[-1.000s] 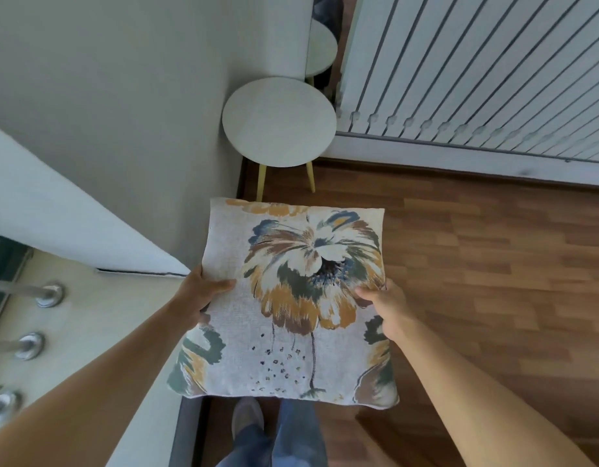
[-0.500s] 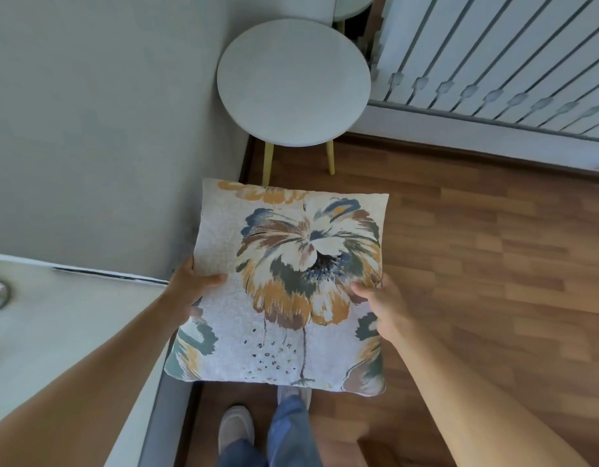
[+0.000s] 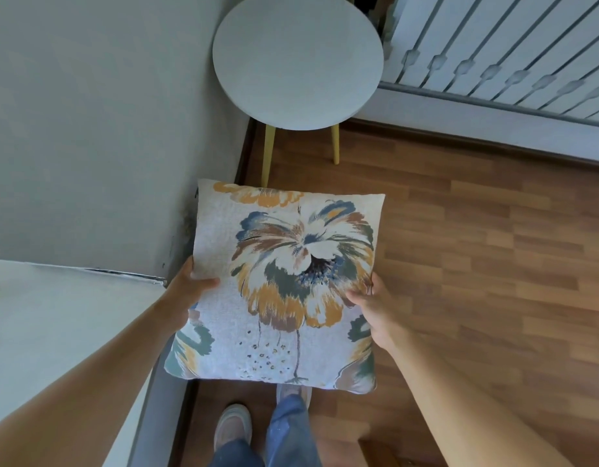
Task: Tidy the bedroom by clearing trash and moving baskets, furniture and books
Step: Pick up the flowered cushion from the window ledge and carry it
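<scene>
**Cushion in both hands, short of the round table**

We hold a square flowered cushion [image 3: 284, 281] flat in front of us, in the air above the wooden floor [image 3: 476, 264] and just near of the round table [image 3: 298, 59] that stands in the far corner against the wall [image 3: 89, 129]. Our left hand [image 3: 187, 291] is clamped on the cushion's left edge, thumb on top and fingers hidden beneath. Our right hand [image 3: 372, 308] grips the right edge the same way. The table's yellow legs show just beyond the cushion's far edge. We judge this a carrying step of the tidying, since the cushion is not yet set down anywhere. Where it belongs we cannot tell. If it goes on the table, the next move calls for a level reach forward, then letting go with both hands together so it lands flat and does not slide off
</scene>
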Available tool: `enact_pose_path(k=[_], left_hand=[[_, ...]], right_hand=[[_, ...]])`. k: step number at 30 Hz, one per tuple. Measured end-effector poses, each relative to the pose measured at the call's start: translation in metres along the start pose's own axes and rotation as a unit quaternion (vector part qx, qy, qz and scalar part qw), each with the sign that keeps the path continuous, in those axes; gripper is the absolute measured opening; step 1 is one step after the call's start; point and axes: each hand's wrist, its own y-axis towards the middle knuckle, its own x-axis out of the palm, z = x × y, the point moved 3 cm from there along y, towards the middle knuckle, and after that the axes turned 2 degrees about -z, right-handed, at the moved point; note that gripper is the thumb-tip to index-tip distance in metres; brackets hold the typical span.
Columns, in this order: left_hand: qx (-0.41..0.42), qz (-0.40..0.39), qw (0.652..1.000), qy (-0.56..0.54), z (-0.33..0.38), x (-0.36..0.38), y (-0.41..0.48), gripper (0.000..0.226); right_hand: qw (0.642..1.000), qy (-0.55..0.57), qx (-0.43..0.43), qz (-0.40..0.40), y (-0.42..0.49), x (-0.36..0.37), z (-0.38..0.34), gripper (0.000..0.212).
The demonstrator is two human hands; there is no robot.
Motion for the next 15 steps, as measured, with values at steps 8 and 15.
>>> enact_pose_path(k=[8, 15], left_hand=[[-0.009, -0.024, 0.999, 0.043, -0.003, -0.005, -0.016, 0.059], [0.018, -0.047, 0.995, 0.086, 0.036, 0.013, -0.090, 0.060]], right_hand=[[0.998, -0.027, -0.051, -0.007, -0.050, 0.008, -0.015, 0.070], [0.999, -0.021, -0.022, 0.023, -0.112, 0.002, -0.016, 0.073]])
